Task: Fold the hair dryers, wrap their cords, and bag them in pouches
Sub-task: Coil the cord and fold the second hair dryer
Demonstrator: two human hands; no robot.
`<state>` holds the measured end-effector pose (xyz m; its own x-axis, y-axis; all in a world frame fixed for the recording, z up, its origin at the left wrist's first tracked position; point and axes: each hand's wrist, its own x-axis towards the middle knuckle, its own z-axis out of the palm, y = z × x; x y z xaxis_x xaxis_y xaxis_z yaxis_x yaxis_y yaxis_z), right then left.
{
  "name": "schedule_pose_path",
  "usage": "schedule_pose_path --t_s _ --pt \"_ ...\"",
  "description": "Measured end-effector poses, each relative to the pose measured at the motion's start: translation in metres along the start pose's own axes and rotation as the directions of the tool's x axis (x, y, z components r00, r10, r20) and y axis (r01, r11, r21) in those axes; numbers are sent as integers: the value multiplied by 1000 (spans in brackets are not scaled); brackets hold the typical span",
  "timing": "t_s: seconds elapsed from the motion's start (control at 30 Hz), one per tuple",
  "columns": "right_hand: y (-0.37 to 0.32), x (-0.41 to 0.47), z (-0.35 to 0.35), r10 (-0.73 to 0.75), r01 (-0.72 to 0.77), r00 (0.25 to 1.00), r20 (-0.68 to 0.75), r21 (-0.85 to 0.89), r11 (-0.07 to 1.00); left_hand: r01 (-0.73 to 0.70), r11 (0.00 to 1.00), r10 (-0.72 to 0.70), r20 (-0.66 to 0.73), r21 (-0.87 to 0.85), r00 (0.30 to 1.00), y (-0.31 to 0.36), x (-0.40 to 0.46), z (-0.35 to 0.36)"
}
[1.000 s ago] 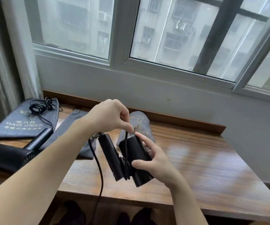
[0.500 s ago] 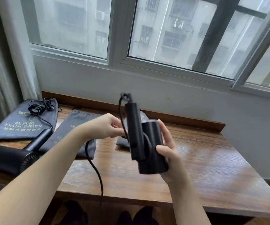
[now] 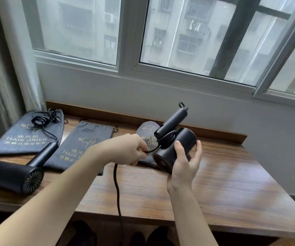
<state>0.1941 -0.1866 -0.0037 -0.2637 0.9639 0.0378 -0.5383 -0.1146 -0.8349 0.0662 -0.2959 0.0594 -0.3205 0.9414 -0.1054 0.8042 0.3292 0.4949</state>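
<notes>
My right hand [image 3: 185, 162] grips a black folded hair dryer [image 3: 176, 144] above the wooden table, its handle angled up to the right and its rear grille facing me. The black cord [image 3: 117, 189] loops once around the dryer body. My left hand [image 3: 127, 150] pinches this cord just left of the dryer, and the rest hangs down past the table's front edge. A second black hair dryer [image 3: 13, 173] lies unfolded at the left, its coiled cord [image 3: 42, 118] resting on a grey pouch [image 3: 19, 139].
Two more grey pouches lie on the table [image 3: 223, 192]: one flat in the middle [image 3: 82, 141], one behind the held dryer [image 3: 146, 134]. A raised wooden lip runs along the back under the window. A curtain [image 3: 1, 68] hangs at the left. Dark shoes show below the table's front edge.
The held dryer has turned from upright to tilted, grille toward me. My left hand has pulled the cord down and left, laying a loop around the body.
</notes>
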Motion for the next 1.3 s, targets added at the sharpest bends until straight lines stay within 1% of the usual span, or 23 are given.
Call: schedule_pose_path --t_s 0.03,0.1,0.17,0.2,0.27,0.3,0.37,0.4,0.47,0.53,0.57,0.63,0.7,0.77,0.83,0.87,0.93,1.03,1.1,1.13,1.2,1.23,1.3 --pt "1 1 -3 -50 48 998 -24 -94 994 8 1000 -8 48 1 999 0 -4 -3" --pt "3 2 -9 -146 140 989 -2 -262 955 20 1000 -17 130 -24 991 1 -10 -8" --pt "3 3 -13 -237 246 969 77 -434 866 18 994 3 190 -105 982 4 -15 -14" --pt "4 4 -15 -272 301 953 134 -521 799 8 986 26 204 -166 979 6 -17 -16" --pt "6 9 -21 -289 393 919 266 -652 648 -36 968 78 162 -247 984 12 -19 -22" --pt "6 11 -24 -263 417 909 324 -687 595 -64 964 96 112 -259 989 15 -19 -25" --pt "4 13 -30 -164 437 892 421 -713 548 -111 963 106 -34 -244 994 19 -15 -32" --pt "2 13 -32 -108 442 879 464 -711 547 -127 967 100 -125 -222 987 18 -12 -35" --pt "-5 12 -37 9 437 839 544 -682 586 -142 975 85 -301 -172 950 13 -6 -41" --pt "-16 11 -38 158 397 767 621 -654 644 -142 981 74 -423 -132 903 4 -2 -44" --pt "-21 11 -38 239 356 720 652 -642 679 -140 983 70 -456 -120 887 0 0 -44" --pt "-30 13 -38 362 252 620 697 -613 749 -142 983 75 -461 -112 884 -8 3 -44" --pt "-36 15 -41 404 168 553 729 -573 803 -174 976 100 -439 -133 893 -13 4 -43" --pt "-37 18 -44 400 89 514 759 -511 855 -215 953 106 -429 -212 897 -18 5 -44" --pt "-36 20 -47 366 -1 498 786 -421 907 -223 940 99 -419 -259 902 -25 7 -42" --pt "-34 21 -48 341 -44 505 793 -370 928 -227 936 102 -410 -268 906 -30 9 -40" --pt "-32 19 -48 279 -109 546 790 -263 959 -212 929 90 -372 -304 924 -37 12 -31" --pt "-30 15 -43 181 -160 655 734 -99 982 -112 954 43 -243 -277 969 -35 11 -16" --pt "-30 11 -36 136 -180 741 658 -1 984 -93 964 45 -191 -251 981 -25 10 -9" --pt "-29 10 -31 129 -189 794 594 40 981 -93 966 56 -157 -240 986 -17 9 -6" --pt "-27 9 -22 125 -166 904 409 67 984 -85 977 72 -73 -193 995 -4 6 -2" --pt "-24 9 -19 113 -132 943 313 40 990 -76 986 72 -31 -145 997 2 4 -1" --pt "-17 10 -17 59 -56 987 148 -26 998 -73 997 73 37 -6 997 12 1 -1"
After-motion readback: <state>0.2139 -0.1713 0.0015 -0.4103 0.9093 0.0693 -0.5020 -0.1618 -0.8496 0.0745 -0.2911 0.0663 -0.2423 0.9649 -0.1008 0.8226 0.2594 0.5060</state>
